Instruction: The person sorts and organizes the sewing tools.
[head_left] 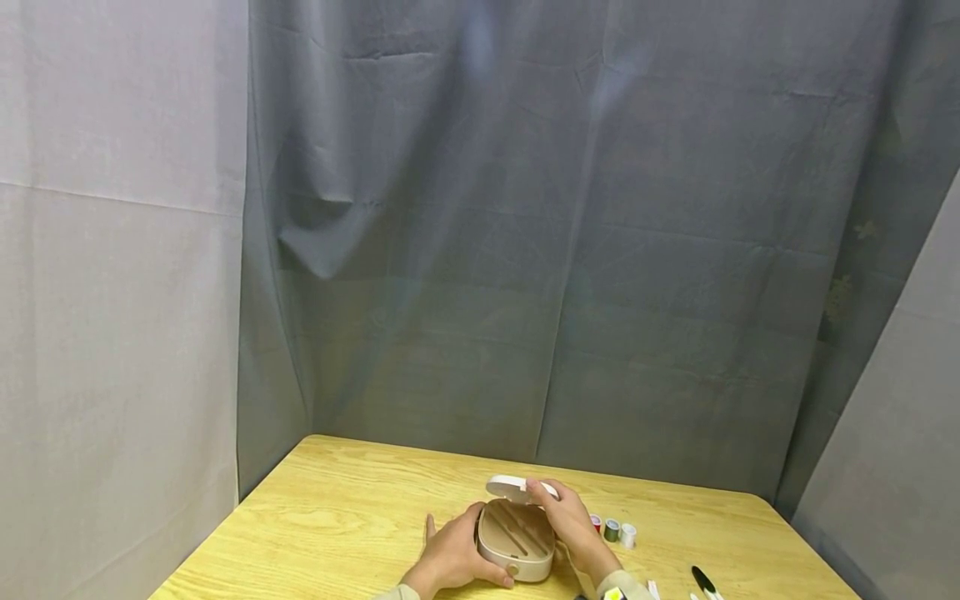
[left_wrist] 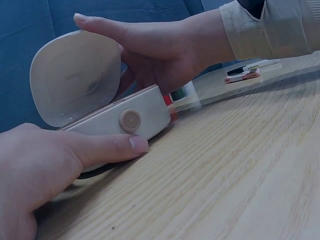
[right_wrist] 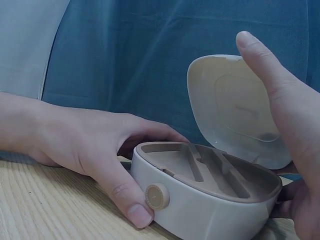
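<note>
left hand (head_left: 453, 557) spreads thumb from fingers while right hand (head_left: 572, 523) extends its thumb

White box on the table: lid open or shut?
Open: the lid is raised up from the box, and the tan inner tray shows uncovered.

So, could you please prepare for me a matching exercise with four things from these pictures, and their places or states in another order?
Column one
1. lid
2. round knob
3. left hand
4. white spool

Column two
A. curved around one side of the box, with the thumb at the front
B. on the table, at the end of a short row of three
C. raised, with the right hand at its edge
D. on the front wall of the box

Right pairs: 1-C, 2-D, 3-A, 4-B.
</note>
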